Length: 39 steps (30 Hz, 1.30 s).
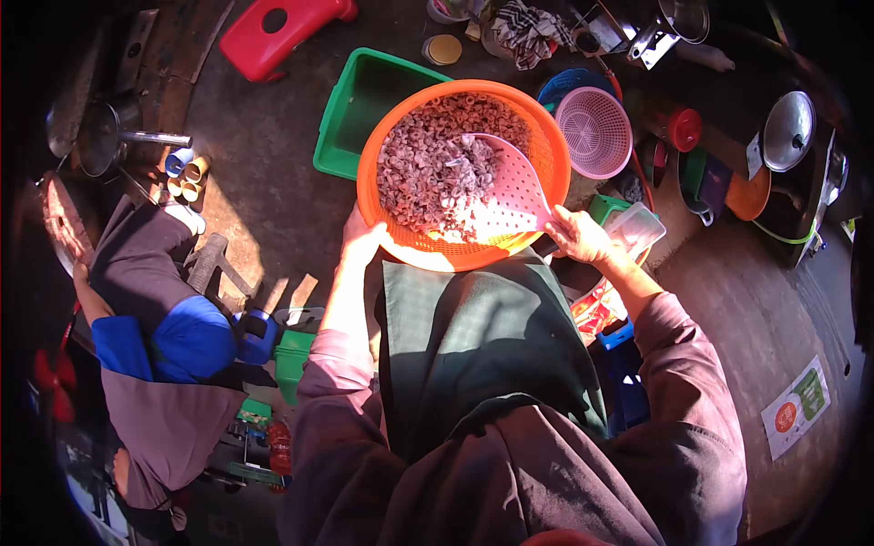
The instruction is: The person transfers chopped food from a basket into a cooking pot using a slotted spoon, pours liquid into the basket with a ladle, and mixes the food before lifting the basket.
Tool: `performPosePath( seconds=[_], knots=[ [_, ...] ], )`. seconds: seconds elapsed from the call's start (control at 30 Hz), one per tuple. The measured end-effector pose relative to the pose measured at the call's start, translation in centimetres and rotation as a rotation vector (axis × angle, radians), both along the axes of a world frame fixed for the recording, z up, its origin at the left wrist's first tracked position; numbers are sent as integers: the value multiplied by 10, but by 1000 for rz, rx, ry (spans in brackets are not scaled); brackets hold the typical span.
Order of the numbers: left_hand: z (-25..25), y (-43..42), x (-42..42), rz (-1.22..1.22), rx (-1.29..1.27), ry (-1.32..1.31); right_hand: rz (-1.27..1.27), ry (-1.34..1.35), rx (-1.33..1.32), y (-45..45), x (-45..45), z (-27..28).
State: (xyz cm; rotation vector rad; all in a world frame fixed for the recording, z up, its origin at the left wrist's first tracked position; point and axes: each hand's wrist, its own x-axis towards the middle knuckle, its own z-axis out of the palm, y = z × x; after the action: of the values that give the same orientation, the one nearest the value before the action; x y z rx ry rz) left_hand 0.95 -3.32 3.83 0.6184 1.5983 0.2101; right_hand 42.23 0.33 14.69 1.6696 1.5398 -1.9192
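Note:
In front of my lap is a round orange plastic colander, filled with small pinkish-purple sliced pieces that I cannot name for certain. My left hand is closed on the colander's near left rim. At the near right side, my right hand grips the handle end of a pink perforated scoop. The scoop lies tilted inside the colander, its far edge among the pieces and some of them on it. A dark green apron covers my lap just below the colander.
Partly behind the colander stands a green rectangular tub. A pink basket is to the right, near a red-lidded jar. A red plastic stool lies at the upper left. Another person sits at left, holding a round tray.

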Motion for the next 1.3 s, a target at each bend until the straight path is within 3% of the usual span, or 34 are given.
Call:
performPosePath(
  seconds=[0.07,0.17,0.53,0.63,0.7,1.0,1.1,1.23,1.3],
  knots=[
    [32,24,12,19,-98,-13,-50,-4,22,-3,-1,12],
    [11,6,6,-54,64,54,-108,9,93,-7,-3,28],
    [-9,-12,-2,265,49,-207,-178,96,224,-6,-17,64],
    [-20,-18,-9,74,92,-69,-153,15,46,-4,-19,77],
    [-28,-21,-9,112,106,-96,-180,53,195,-6,-22,81],
    [-12,-8,-7,-79,124,55,-249,75,258,-9,-29,100],
    [1,0,-2,-105,170,80,-329,198,329,-13,-31,97],
    [12,4,-1,-129,181,73,-348,104,119,5,-40,118],
    [5,-1,-1,-72,245,51,-397,168,177,4,-39,112]
  ],
)
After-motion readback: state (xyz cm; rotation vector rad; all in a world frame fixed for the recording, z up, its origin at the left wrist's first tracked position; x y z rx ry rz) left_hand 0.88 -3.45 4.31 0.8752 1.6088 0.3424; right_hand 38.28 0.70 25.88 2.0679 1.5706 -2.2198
